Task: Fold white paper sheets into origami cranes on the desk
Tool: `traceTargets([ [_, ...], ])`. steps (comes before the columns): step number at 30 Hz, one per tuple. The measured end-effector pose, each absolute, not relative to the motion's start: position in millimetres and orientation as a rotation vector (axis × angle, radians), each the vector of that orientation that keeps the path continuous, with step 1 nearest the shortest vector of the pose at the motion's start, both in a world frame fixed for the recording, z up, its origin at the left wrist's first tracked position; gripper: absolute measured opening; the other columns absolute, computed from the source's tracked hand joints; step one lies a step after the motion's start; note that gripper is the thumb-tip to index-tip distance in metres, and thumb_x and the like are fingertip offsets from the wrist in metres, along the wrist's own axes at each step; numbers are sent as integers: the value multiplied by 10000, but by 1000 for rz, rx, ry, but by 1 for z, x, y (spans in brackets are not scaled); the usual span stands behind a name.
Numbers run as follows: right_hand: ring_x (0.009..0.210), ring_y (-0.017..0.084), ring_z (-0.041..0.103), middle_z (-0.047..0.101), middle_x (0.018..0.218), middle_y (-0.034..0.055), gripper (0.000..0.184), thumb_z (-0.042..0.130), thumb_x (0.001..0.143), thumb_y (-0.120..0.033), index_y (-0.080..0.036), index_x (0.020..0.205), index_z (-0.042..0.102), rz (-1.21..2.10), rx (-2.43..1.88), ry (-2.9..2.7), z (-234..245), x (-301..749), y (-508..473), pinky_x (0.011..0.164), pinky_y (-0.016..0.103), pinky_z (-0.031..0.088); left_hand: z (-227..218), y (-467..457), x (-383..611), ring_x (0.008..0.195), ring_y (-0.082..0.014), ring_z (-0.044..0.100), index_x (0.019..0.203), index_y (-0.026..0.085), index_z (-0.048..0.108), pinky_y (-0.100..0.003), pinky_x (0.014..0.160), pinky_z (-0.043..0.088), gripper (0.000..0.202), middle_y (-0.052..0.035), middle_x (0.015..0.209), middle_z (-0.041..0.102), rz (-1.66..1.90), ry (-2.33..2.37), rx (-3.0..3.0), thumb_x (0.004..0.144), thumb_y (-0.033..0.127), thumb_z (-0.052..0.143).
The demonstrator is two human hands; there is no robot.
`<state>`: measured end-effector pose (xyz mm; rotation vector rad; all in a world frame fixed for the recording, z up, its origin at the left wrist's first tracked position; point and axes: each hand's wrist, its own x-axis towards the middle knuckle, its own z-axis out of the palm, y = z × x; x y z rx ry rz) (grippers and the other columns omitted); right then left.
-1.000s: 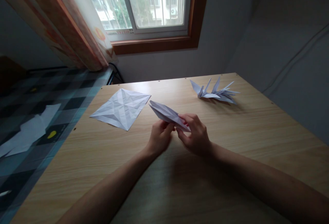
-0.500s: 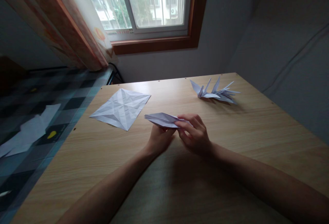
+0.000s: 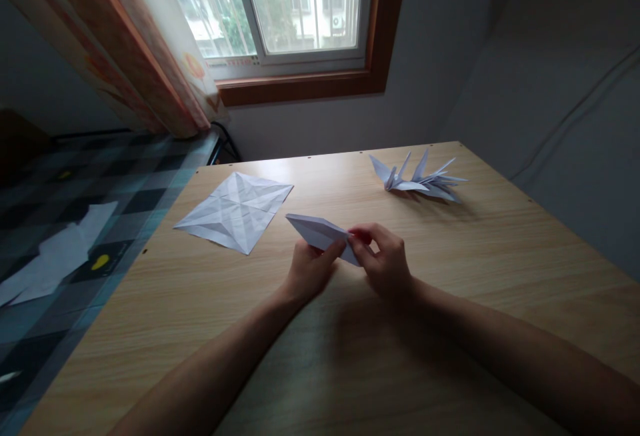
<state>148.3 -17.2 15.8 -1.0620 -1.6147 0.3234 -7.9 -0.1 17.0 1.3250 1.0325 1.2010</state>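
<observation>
Between my hands, above the wooden table, is a folded white paper [image 3: 319, 229] with a long pointed shape, its narrow end aimed up and to the left. My left hand [image 3: 313, 269] grips it from below, thumb lying over the near face. My right hand [image 3: 383, 259] pinches its right edge between thumb and fingers. The fingers of my left hand are partly hidden behind the paper. Left of the hands, a creased square sheet of paper [image 3: 235, 213] lies unfolded. Several folded paper cranes [image 3: 417, 179] are bunched together at the back right.
The wooden table [image 3: 450, 356] reaches back towards a wall under a barred window [image 3: 305, 6]. On the left, a surface with a checked cloth [image 3: 145, 203] carries loose white paper pieces [image 3: 60, 253]. An orange curtain [image 3: 135, 43] hangs beside the window.
The folded paper has tilted, its right end now lower and its face turned more towards me. My left thumb has moved onto it, and my right fingers have drawn into a pinch.
</observation>
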Motion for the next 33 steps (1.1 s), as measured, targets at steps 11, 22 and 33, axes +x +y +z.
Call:
traceTargets([
  [11,653,158,608,673,743,25,147,669,802,-317,-179,853,674,1140,-1036,-1375,9,150,-6,610,287,486,8,8,-7,605,-128,599,760,132,654,-240,581,486,251,-11,698,678,1227,953,1179,671,321,793],
  [22,590,143,590,657,659,2,252,764,662,-382,-177,749,648,1298,-1079,-1061,12,151,2,529,259,453,4,11,-7,628,-137,639,786,138,620,-252,598,505,307,-18,716,692,1200,862,1021,653,325,825],
  [33,439,97,503,616,546,-26,301,811,635,-374,-160,752,634,1343,-1040,-1015,6,153,6,424,235,386,17,6,-8,485,-92,556,979,199,478,-197,508,401,429,52,609,647,1134,907,1072,691,324,770],
])
